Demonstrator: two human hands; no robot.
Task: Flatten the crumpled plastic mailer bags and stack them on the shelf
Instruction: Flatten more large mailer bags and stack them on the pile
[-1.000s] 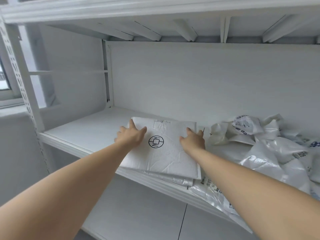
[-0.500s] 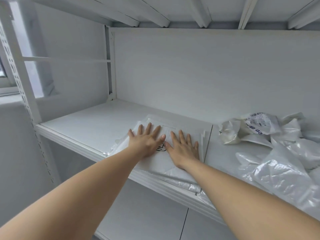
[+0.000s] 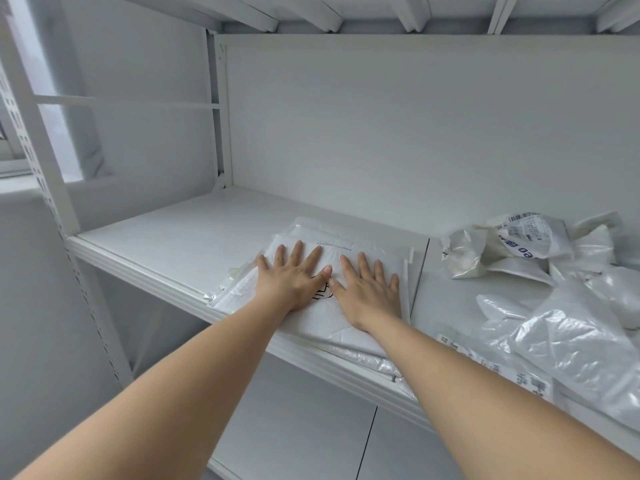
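Reaching in from the near edge of the view, your two bare forearms cross the front lip of the white shelf [image 3: 194, 233] and end with both hands palm-down on the top mailer [image 3: 322, 322]. Your left hand [image 3: 291, 280] lies flat on its left half, fingers [image 3: 297, 252] straight and spread, thumb angled inward. Your right hand [image 3: 369, 294] lies just beside it on the right half. Its fingers [image 3: 362, 266] are likewise straight and fanned, pressing down without curling round anything. The two thumb tips nearly meet over a black printed mark that your hands mostly hide.

That top mailer is white and padded. It lies flat on a low stack of flattened bags [image 3: 228, 292], whose clear and white edges peek out beneath it at the front and left. The stack sits at the shelf's front lip.

To your right, apart from the stack, a heap of crumpled clear bags [image 3: 568, 337] covers the shelf. Farther back, a crumpled white bag [image 3: 519, 247] with a shipping label sits near the back panel [image 3: 381, 133]. At far left a perforated upright [image 3: 38, 161] carries the rack, and the ribbed underside of the upper shelf [image 3: 311, 15] runs overhead.
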